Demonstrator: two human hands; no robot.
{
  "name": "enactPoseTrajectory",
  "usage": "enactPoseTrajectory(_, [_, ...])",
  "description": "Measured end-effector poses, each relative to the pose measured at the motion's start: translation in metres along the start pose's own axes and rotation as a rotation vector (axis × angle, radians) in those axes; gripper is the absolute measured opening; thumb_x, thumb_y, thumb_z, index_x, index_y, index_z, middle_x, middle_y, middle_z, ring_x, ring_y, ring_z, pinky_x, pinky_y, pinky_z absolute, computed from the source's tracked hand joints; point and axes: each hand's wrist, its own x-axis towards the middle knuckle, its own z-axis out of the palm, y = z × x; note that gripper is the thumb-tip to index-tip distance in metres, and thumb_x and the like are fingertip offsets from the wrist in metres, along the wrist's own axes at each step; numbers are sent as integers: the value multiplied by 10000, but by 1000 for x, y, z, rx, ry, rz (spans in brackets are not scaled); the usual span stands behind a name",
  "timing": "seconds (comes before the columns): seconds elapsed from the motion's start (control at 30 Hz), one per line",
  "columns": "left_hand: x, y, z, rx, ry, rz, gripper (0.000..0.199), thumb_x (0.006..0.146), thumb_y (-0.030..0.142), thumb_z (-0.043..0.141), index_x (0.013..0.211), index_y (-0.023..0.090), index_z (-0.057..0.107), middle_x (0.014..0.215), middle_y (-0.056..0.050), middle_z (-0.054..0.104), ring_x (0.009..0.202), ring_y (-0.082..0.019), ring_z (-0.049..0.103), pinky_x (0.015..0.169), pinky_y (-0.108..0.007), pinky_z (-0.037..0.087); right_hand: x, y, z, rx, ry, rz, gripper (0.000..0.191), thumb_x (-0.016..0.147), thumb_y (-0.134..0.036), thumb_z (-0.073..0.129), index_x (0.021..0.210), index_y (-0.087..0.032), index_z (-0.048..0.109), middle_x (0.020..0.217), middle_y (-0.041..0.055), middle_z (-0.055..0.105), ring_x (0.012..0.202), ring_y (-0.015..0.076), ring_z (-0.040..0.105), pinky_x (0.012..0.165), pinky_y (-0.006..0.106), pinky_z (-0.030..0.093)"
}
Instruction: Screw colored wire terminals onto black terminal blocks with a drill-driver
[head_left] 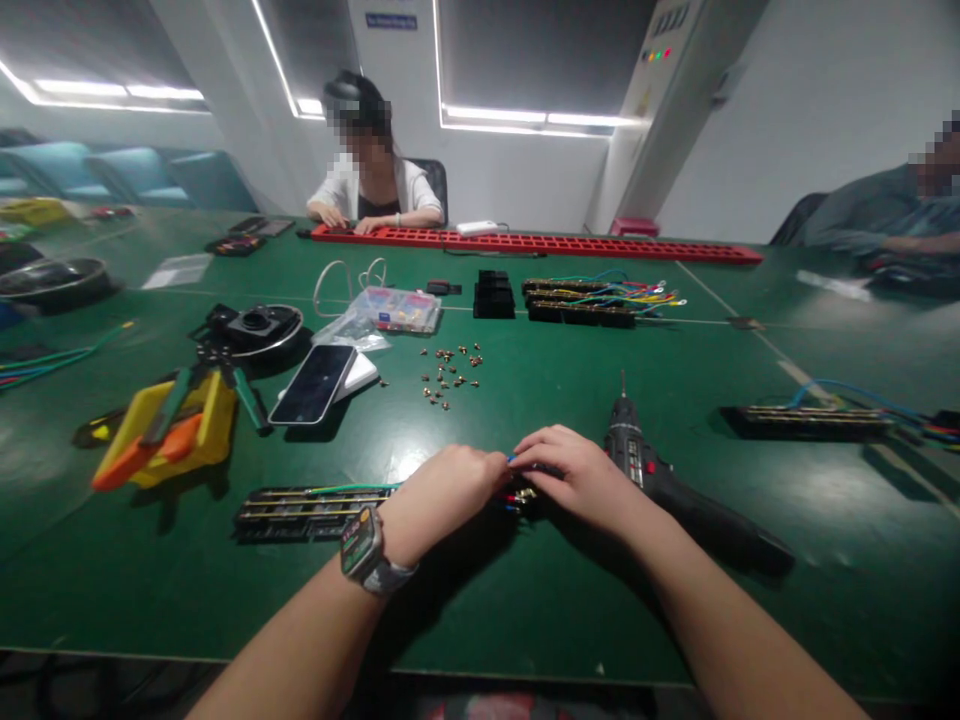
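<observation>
My left hand (454, 490) is closed, its fingertips pinched at a small blue wire end (512, 460). From the other side, my right hand (576, 472) curves in with bent fingers, fingertips meeting the same blue piece. Just below the fingers are wire ends with red and blue sleeves and brass-coloured lugs (519, 498). A black terminal strip (307, 512) with brass bars and a green wire runs from the left under my left hand and wrist; that part is hidden. Close to the right hand lies a black cordless screwdriver (637, 465), its bit pointing away.
Loose brass screws (446, 375) are scattered ahead. Left are a phone (313, 384) and a yellow bin (184, 440) holding green-handled pliers. Further back sit a parts box (397, 310), wired strips (581, 305) and a long red frame (540, 243). A person sits opposite, another at far right.
</observation>
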Motion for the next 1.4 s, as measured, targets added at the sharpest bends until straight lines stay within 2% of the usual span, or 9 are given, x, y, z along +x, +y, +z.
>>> enactPoseTrajectory(0.1, [-2, 4, -2, 18, -12, 6, 144, 1051, 177, 586, 968, 158, 702, 731, -60, 740, 635, -225, 732, 567, -282, 475, 0, 2, 1, 19, -19, -9, 213, 990, -115, 658, 1090, -260, 777, 1105, 49, 778, 1047, 224, 688, 941, 408, 555])
enactPoseTrajectory(0.27, [-5, 9, -5, 40, -41, 47, 109, 1014, 109, 597, 990, 153, 693, 758, -64, 751, 635, -233, 735, 578, -293, 498, 0, 0, 1, 65, -35, 36, 136, 995, -158, 682, 1077, -244, 749, 1070, 51, 780, 1030, 223, 700, 926, 398, 559])
enactPoseTrajectory(0.47, [-5, 10, 0, 32, -52, 25, 169, 1047, 190, 578, 940, 167, 707, 712, -70, 737, 608, -236, 723, 546, -290, 462, 0, -2, 2, 56, -62, 72, 132, 996, -158, 665, 1080, -241, 724, 1053, 52, 771, 1014, 225, 696, 910, 398, 557])
enactPoseTrajectory(0.7, [-1, 8, 4, -76, -56, -48, 237, 1068, 250, 561, 935, 177, 744, 729, -78, 745, 620, -222, 710, 525, -280, 379, 1, -5, 3, 40, -78, 108, 154, 973, -120, 677, 1074, -233, 707, 1051, 43, 762, 1013, 225, 691, 909, 387, 545])
enactPoseTrajectory(0.87, [0, 5, 5, -185, -66, -114, 245, 1068, 302, 567, 960, 186, 754, 792, -85, 768, 679, -212, 728, 572, -268, 401, 2, -7, 5, 8, -62, 138, 149, 955, -129, 694, 1063, -231, 705, 1028, 43, 764, 984, 228, 687, 878, 384, 545])
enactPoseTrajectory(1.03, [0, 4, -3, -255, -73, -148, 229, 1044, 312, 583, 961, 195, 762, 809, -73, 771, 693, -200, 719, 583, -258, 388, 2, -8, 5, 9, -62, 182, 166, 932, -142, 739, 1075, -223, 714, 1031, 47, 771, 980, 232, 694, 868, 386, 548])
enactPoseTrajectory(1.2, [1, 4, -10, -465, -63, -200, 191, 1012, 315, 617, 977, 196, 762, 837, -40, 761, 696, -166, 671, 606, -239, 408, 0, -10, 2, 26, -34, 138, 163, 955, -155, 730, 1095, -229, 689, 1065, 52, 763, 1011, 233, 692, 891, 388, 548])
enactPoseTrajectory(1.4, [1, -1, -16, -717, -51, -206, 198, 1013, 309, 607, 965, 173, 743, 840, -13, 754, 731, -150, 662, 652, -233, 458, -1, -15, -4, 26, -14, 66, 89, 982, -219, 735, 1032, -228, 662, 1075, 68, 750, 1025, 245, 674, 918, 417, 542])
